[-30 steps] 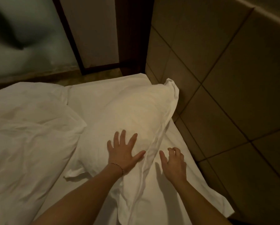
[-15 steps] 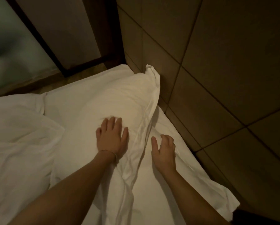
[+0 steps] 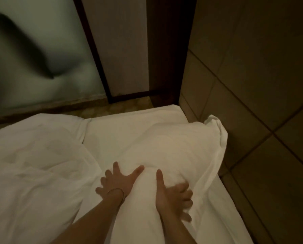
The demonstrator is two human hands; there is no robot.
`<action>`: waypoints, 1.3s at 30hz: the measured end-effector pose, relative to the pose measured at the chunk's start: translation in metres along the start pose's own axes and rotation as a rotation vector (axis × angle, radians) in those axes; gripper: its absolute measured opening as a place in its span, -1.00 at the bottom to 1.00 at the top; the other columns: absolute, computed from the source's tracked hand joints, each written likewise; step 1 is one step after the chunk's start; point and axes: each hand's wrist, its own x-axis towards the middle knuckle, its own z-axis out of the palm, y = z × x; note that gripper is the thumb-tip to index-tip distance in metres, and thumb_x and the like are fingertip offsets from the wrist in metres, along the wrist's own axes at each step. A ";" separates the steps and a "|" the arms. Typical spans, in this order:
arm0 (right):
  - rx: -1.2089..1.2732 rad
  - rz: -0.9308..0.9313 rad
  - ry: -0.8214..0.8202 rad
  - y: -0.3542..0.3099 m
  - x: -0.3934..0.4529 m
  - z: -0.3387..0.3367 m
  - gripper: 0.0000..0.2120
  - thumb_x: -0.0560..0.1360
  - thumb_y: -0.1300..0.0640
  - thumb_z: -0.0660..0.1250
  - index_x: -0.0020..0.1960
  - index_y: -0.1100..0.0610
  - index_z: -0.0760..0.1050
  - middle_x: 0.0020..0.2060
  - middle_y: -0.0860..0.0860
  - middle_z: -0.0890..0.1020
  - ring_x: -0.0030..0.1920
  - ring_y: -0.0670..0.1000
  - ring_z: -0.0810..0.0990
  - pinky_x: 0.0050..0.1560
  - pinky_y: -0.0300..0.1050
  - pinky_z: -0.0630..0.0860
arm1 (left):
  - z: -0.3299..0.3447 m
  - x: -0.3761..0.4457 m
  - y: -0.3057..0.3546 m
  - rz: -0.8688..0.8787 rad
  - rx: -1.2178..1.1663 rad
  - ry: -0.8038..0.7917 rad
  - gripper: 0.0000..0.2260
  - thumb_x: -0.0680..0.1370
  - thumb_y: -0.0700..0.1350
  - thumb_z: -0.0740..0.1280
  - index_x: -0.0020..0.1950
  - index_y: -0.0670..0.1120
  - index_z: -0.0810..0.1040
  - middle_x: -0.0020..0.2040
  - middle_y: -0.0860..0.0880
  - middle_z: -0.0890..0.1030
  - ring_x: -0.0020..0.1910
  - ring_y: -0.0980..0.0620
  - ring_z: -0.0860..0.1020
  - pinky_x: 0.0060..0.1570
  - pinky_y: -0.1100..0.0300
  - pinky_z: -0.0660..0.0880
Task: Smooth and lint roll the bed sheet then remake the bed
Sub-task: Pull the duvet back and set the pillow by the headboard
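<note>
A white pillow (image 3: 170, 148) lies on the white bed sheet (image 3: 115, 127) close to the padded wall on the right. My left hand (image 3: 117, 182) presses flat on the pillow's near left side, fingers spread. My right hand (image 3: 171, 196) lies flat on its near right side, fingers apart and blurred by motion. Neither hand grips the fabric. A loose flap of the pillowcase (image 3: 215, 127) sticks up at the far right corner against the wall.
A rumpled white duvet (image 3: 33, 169) covers the left half of the bed. The padded panel wall (image 3: 252, 95) runs along the right side. Beyond the bed's far edge are a strip of floor (image 3: 112, 108), a dark wooden frame and a frosted glass panel.
Both hands slid toward the pillow's near end. My right hand moved from the sheet beside the pillow onto the pillow itself. The camera view swung back to the left.
</note>
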 end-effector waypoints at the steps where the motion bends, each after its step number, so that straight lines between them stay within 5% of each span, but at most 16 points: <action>1: -0.002 -0.027 0.045 -0.002 0.001 0.010 0.17 0.13 -0.70 -0.07 0.48 0.08 0.03 0.38 0.11 0.22 0.35 0.24 0.20 0.31 0.44 0.13 | 0.003 0.008 -0.001 -0.012 0.005 0.017 0.26 0.03 0.78 -0.09 0.62 0.16 -0.03 0.57 -0.08 0.22 0.50 -0.19 0.23 0.40 -0.26 0.15; 7: 0.231 -0.397 0.421 0.017 0.030 0.067 -0.05 0.30 -0.52 0.26 0.17 0.36 0.44 0.02 0.30 0.45 -0.03 0.29 0.40 -0.04 0.20 0.37 | 0.026 0.035 -0.008 -0.019 0.036 0.092 0.20 0.05 0.77 -0.08 0.53 0.07 0.13 0.37 -0.01 0.33 0.37 -0.11 0.30 0.28 -0.14 0.26; 9: 0.233 -0.440 0.420 0.017 0.034 0.061 -0.10 0.27 -0.45 0.34 0.13 0.37 0.44 -0.03 0.29 0.45 -0.07 0.26 0.40 -0.06 0.18 0.36 | 0.033 0.041 -0.011 -0.026 0.057 0.101 0.19 0.05 0.77 -0.07 0.48 0.04 0.18 0.32 -0.01 0.37 0.33 -0.10 0.34 0.24 -0.09 0.29; 11: 0.216 -0.439 0.213 0.033 0.053 0.075 -0.12 0.20 -0.46 0.38 0.05 0.35 0.47 -0.14 0.29 0.45 -0.14 0.24 0.43 -0.11 0.18 0.38 | 0.034 0.047 -0.016 -0.026 -0.004 0.105 0.13 0.02 0.77 -0.01 0.33 0.02 0.31 0.23 -0.01 0.48 0.25 -0.09 0.46 0.18 -0.04 0.39; 14: 0.390 -0.347 0.132 0.020 0.076 0.076 0.00 -0.07 -0.60 0.40 0.10 0.11 0.54 -0.36 0.36 0.42 -0.16 0.22 0.59 0.02 0.29 0.48 | 0.022 0.057 -0.015 0.022 -0.212 0.130 -0.03 0.01 0.75 0.14 0.04 0.01 0.53 -0.06 0.03 0.64 -0.04 -0.03 0.61 0.00 0.06 0.54; 17: 0.463 -0.420 0.044 -0.040 0.036 0.010 -0.55 0.44 -0.31 0.37 0.14 -0.01 0.49 -0.03 0.13 0.64 0.05 0.12 0.60 0.16 0.04 0.48 | -0.004 0.052 0.005 0.078 -0.420 0.214 -0.23 0.11 0.68 0.23 -0.23 -0.02 0.61 -0.28 0.06 0.63 -0.25 0.02 0.60 -0.14 0.09 0.57; 19: 0.483 -0.489 -0.034 -0.067 0.024 -0.022 -0.77 0.54 -0.28 0.25 -0.04 -0.13 0.46 -0.09 0.13 0.65 0.00 0.15 0.55 0.01 -0.04 0.43 | -0.023 0.048 0.029 0.100 -0.558 0.276 -0.31 0.17 0.61 0.26 -0.27 -0.03 0.61 -0.30 0.03 0.62 -0.25 -0.02 0.59 -0.14 0.06 0.56; 22: 0.504 -0.570 0.117 -0.114 0.040 -0.040 -0.51 0.30 -0.39 0.41 -0.17 0.03 0.48 -0.18 0.10 0.65 -0.13 0.14 0.55 -0.16 -0.08 0.37 | -0.057 0.049 0.065 0.119 -0.683 0.364 -0.34 0.23 0.55 0.27 -0.31 -0.07 0.58 -0.32 -0.02 0.61 -0.27 -0.07 0.57 -0.18 0.04 0.55; 29: 0.417 -0.838 0.087 -0.218 0.098 -0.080 -0.51 0.36 -0.29 0.45 -0.12 0.10 0.39 -0.21 0.01 0.55 -0.14 0.09 0.54 -0.15 -0.04 0.47 | -0.086 0.069 0.149 0.187 -0.884 0.437 -0.40 0.44 0.44 0.27 -0.20 -0.12 0.61 -0.23 -0.09 0.63 -0.21 -0.09 0.58 -0.13 0.04 0.55; 32: 0.323 -0.916 0.134 -0.248 0.141 -0.080 -0.49 0.42 -0.29 0.38 0.07 0.10 0.40 -0.02 0.00 0.52 0.02 0.09 0.54 0.05 0.07 0.53 | -0.059 0.101 0.176 0.181 -0.830 0.367 -0.31 0.43 0.47 0.23 0.07 -0.15 0.63 -0.02 -0.13 0.67 -0.02 -0.16 0.60 0.05 -0.02 0.55; 35: 0.089 -0.841 0.071 -0.237 0.187 -0.060 -0.21 0.35 -0.47 0.21 0.30 0.11 0.32 0.21 0.06 0.43 0.21 0.15 0.48 0.20 0.20 0.50 | -0.017 0.129 0.187 0.232 -0.647 0.239 -0.30 0.49 0.40 0.26 0.30 -0.18 0.54 0.20 -0.16 0.63 0.17 -0.17 0.58 0.19 0.03 0.51; 39: -0.300 -0.567 -0.181 -0.164 0.241 -0.011 0.04 0.35 -0.58 0.07 0.58 -0.03 -0.22 0.58 0.03 -0.11 0.55 0.20 -0.03 0.47 0.35 0.06 | 0.052 0.157 0.171 0.226 -0.414 0.075 -0.31 0.44 0.46 0.25 0.28 -0.08 0.41 0.21 -0.13 0.61 0.19 -0.14 0.58 0.17 0.05 0.50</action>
